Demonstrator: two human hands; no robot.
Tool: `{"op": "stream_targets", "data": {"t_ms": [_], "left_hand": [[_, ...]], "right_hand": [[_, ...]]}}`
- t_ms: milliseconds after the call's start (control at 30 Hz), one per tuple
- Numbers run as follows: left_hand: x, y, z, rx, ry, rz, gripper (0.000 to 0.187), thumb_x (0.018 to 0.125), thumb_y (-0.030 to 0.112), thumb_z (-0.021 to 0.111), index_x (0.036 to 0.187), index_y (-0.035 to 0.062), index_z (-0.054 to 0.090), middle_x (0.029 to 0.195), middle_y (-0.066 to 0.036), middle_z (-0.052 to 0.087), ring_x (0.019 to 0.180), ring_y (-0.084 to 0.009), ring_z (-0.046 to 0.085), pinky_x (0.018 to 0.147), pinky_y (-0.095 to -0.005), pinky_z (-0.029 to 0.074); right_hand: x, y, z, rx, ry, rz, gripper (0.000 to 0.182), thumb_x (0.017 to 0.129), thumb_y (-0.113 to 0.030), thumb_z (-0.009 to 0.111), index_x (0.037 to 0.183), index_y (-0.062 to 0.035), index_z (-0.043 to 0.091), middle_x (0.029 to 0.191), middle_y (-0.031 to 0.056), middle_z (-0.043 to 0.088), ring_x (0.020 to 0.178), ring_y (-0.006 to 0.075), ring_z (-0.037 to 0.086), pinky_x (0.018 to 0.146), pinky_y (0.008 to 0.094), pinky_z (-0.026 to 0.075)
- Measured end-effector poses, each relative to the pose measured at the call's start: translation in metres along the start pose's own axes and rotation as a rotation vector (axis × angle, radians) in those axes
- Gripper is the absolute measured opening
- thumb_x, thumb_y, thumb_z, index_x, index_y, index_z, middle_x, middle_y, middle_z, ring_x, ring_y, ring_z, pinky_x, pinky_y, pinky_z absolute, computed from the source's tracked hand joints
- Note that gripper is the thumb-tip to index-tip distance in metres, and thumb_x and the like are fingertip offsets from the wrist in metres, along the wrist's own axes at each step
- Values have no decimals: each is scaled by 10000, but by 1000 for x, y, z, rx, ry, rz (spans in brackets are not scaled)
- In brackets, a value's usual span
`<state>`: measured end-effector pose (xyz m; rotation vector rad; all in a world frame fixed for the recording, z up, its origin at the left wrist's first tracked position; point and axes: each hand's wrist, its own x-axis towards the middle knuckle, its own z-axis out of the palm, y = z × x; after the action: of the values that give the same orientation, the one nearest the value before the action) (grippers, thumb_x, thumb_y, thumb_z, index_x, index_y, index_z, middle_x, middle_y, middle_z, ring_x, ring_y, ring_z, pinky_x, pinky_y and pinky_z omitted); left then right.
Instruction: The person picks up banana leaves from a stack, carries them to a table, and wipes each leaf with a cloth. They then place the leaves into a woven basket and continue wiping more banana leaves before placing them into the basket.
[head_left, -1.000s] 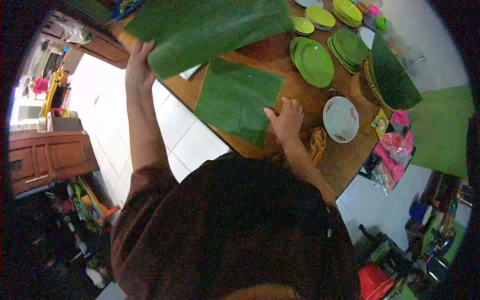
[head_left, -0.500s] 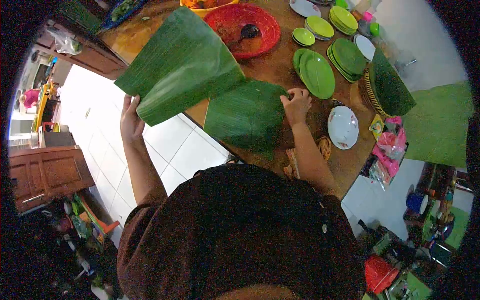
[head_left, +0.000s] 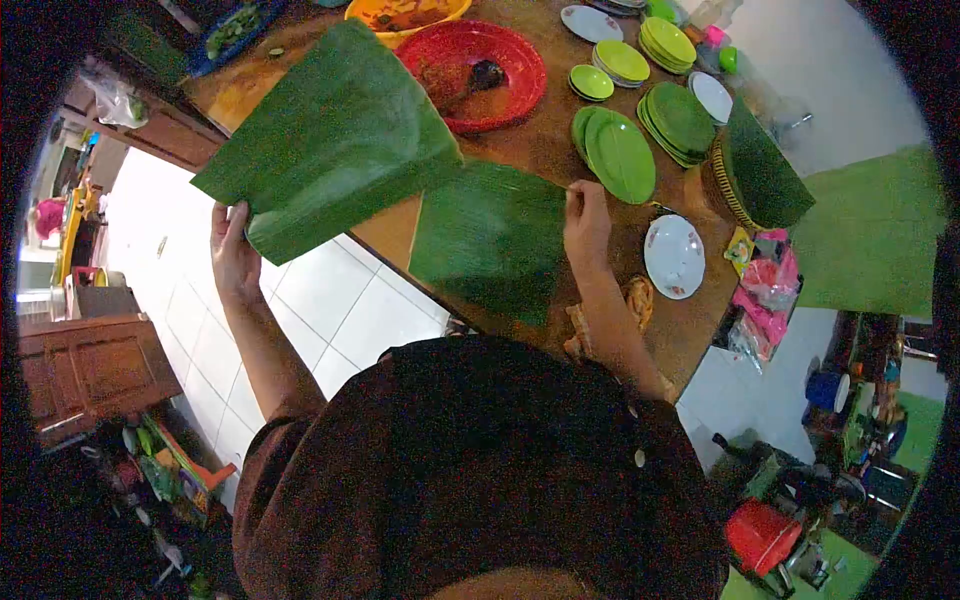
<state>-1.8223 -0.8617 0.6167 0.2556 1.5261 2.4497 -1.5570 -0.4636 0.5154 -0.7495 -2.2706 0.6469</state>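
My left hand (head_left: 236,258) grips the lower left edge of a large banana leaf piece (head_left: 335,135), thumb on top. It is held up at a slant over the table's edge. A second banana leaf piece (head_left: 490,240) lies lower and to the right, partly under the first, reaching past the table edge. At its upper right corner, my right hand (head_left: 588,222) is closed in a pinch on the leaf. The fingertips of my left hand are partly hidden behind the leaf.
Beyond the leaves stand a red basin (head_left: 510,60) with a dark ladle (head_left: 486,74) and an orange bowl (head_left: 410,14). Green plates (head_left: 622,160), small bowls (head_left: 592,83), a white floral dish (head_left: 675,258) and a leaf-lined basket (head_left: 735,185) are on the right. Pink plastic bags (head_left: 765,295) lie near the edge.
My left hand has moved a little left and down with the large leaf. The fingers of my right hand have drawn together on the lower leaf's corner. The view has shifted slightly.
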Motion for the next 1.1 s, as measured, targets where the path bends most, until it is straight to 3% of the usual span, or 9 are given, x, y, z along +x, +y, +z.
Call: {"op": "stream_targets", "data": {"t_ms": [67, 300, 400, 533, 767, 833, 933, 1000, 1100], "left_hand": [[1, -3, -1, 86, -55, 25, 367, 897, 19, 525, 1257, 24, 452, 1204, -107, 560, 1061, -199, 561, 910, -335, 461], [-16, -75, 70, 277, -278, -172, 260, 875, 57, 558, 1128, 18, 517, 988, -43, 578, 877, -124, 536, 786, -253, 427], [-33, -100, 101, 818, -417, -208, 241, 855, 75, 575, 1087, 26, 535, 866, -52, 571, 792, -146, 546, 778, -260, 424], [-55, -95, 187, 1072, -557, 489, 696, 763, 107, 701, 1369, 73, 361, 1355, -173, 385, 1211, -323, 420, 1008, -405, 359], [-103, -53, 340, 974, -1289, 661, 667, 730, 85, 720, 1332, 107, 435, 1346, -157, 440, 1236, -338, 416, 1029, -423, 355], [-102, -78, 356, 874, -1588, 304, 476, 787, 97, 665, 1239, 77, 519, 1172, -175, 578, 1099, -335, 545, 942, -406, 432], [-95, -112, 367, 557, -1491, 208, 358, 843, 130, 604, 1184, 39, 542, 1074, -200, 613, 1007, -338, 592, 876, -401, 462], [-96, -70, 391, 716, -1414, 200, 311, 889, 163, 548, 1163, 14, 548, 1050, -211, 623, 976, -322, 610, 850, -393, 467], [-92, -42, 417, 936, -1343, 202, 318, 926, 190, 496, 1173, -7, 533, 1049, -209, 626, 951, -277, 614, 845, -375, 460]], "right_hand": [[-7, -38, -45, 284, 142, -83, 153, 825, -26, 575, 977, -42, 558, 961, 156, 571, 907, 326, 555, 807, 377, 449], [1, -65, -199, -75, 410, -300, 171, 815, 47, 560, 970, -20, 584, 959, 134, 629, 898, 272, 602, 820, 350, 471], [3, -73, -252, -21, 347, -318, 185, 805, 59, 562, 967, -25, 589, 936, 129, 641, 901, 251, 610, 836, 346, 468], [4, -100, -300, -54, 135, -353, 204, 786, 45, 577, 970, -41, 592, 942, 122, 646, 901, 276, 624, 798, 356, 485], [5, -118, -312, -47, -151, -522, 168, 752, 64, 591, 900, -18, 593, 861, 139, 651, 780, 277, 639, 679, 348, 503], [-1, -108, -313, -114, 44, -442, 148, 795, -44, 586, 942, -57, 605, 942, 127, 638, 841, 327, 630, 716, 396, 514], [-12, -90, -305, -401, 537, -359, 256, 800, -8, 593, 1052, -22, 551, 1087, 175, 593, 967, 301, 586, 837, 381, 457], [-56, -16, -272, -374, 632, -450, 341, 818, -87, 607, 1136, -30, 500, 1174, 181, 537, 1036, 316, 540, 890, 400, 422], [-107, -12, -224, 7, 494, -18, 371, 835, -166, 624, 1176, -56, 528, 1270, 139, 507, 1176, 346, 457, 996, 460, 359]]}}
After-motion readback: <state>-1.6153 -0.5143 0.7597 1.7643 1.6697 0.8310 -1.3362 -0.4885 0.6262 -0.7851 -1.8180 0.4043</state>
